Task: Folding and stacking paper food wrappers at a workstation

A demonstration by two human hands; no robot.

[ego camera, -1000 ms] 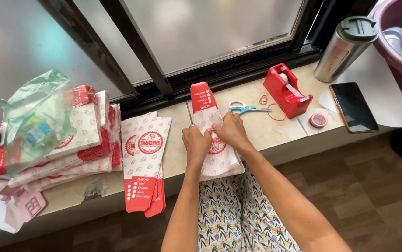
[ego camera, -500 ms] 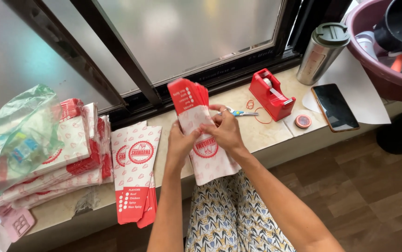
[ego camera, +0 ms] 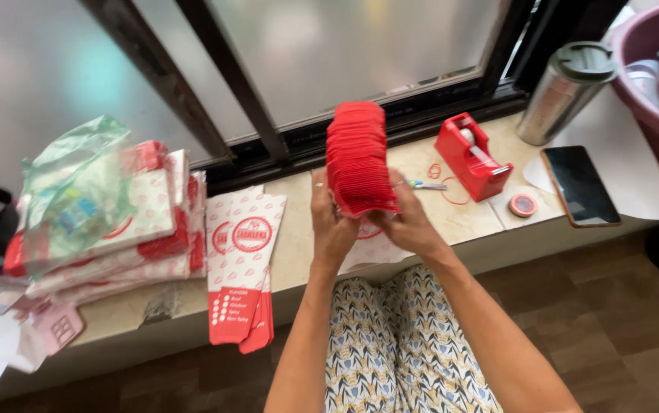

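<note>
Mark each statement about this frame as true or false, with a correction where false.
1. Both hands hold a stack of red-and-white paper bags upright above the ledge. True: left hand and right hand grip it from either side.
2. The red tape dispenser lies left of the stack. False: it sits to the right.
3. A dark phone lies flat on the ledge. True.
4. The steel tumbler lies tipped over. False: it stands upright with its lid on.
5. More bags lie flat, overhanging the ledge edge. True.
</note>
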